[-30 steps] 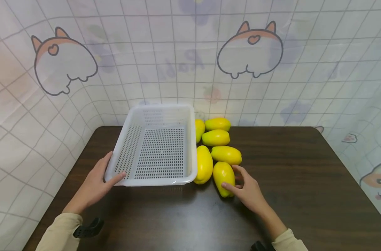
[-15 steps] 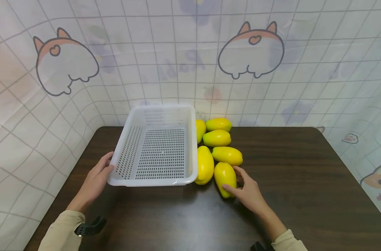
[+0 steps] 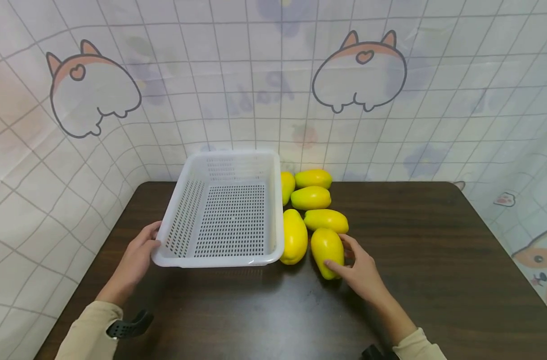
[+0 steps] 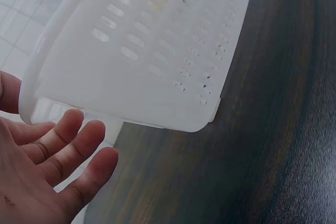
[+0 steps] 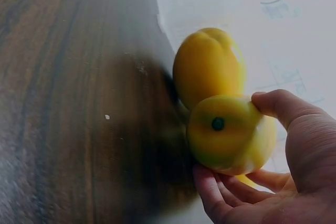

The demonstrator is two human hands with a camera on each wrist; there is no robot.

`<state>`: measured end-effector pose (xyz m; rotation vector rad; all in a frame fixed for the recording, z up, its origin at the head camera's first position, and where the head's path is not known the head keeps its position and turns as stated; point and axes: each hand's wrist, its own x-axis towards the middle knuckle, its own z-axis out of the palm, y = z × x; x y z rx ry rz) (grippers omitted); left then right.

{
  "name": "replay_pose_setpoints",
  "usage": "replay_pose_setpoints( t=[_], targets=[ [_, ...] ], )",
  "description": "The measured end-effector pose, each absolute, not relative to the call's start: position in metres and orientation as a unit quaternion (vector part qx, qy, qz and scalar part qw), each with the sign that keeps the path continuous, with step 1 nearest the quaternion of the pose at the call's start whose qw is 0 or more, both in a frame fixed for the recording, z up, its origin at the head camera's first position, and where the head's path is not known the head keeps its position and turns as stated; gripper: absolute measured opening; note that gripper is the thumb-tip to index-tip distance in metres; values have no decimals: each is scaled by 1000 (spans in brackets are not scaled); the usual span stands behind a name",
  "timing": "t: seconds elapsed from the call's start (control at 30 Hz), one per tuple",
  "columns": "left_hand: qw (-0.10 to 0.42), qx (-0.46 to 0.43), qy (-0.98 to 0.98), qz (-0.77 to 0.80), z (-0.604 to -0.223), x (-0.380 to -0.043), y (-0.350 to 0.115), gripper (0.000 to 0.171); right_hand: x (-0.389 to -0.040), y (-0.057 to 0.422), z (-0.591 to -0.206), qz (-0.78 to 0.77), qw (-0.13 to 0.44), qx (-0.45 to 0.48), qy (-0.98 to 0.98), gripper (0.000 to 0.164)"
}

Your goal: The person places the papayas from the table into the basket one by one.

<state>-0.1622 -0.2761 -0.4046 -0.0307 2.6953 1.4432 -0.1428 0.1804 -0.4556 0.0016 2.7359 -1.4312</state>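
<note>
At the left front corner of the white plastic basket [image 3: 230,220], my left hand [image 3: 131,262] holds the rim, thumb at its edge. In the left wrist view the other fingers of the left hand [image 4: 58,166] hang loosely below the rim, beside the basket wall [image 4: 131,77]. My right hand [image 3: 363,270] grips a yellow papaya [image 3: 326,250], thumb on the near side and fingers round the right. The right wrist view shows this papaya [image 5: 226,135] stem end first, with another papaya [image 5: 207,66] behind it. Whether it touches the table cannot be told.
More papayas lie right of the basket: a large one [image 3: 294,237], one lying crosswise [image 3: 326,221], and others [image 3: 310,198] further back. The one nearest the basket [image 3: 287,187] is partly hidden. A patterned curtain [image 3: 296,90] rises behind the dark wooden table [image 3: 413,240].
My left thumb has drawn back from over the basket's rim to its outer edge. The papaya in my right hand has shifted slightly away from me and to the right.
</note>
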Motion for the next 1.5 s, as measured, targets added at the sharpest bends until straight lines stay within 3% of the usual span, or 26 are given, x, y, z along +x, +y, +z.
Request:
replay_pose_setpoints(
  t=[0.6,1.5],
  targets=[
    [80,-19,839,539,-412,-163,-278,46,-145,186,-432,-503,15,-30,864,69],
    [69,-16,838,542,-413,-162,-277,43,-158,178,-410,-522,17,-52,852,68]
  ],
)
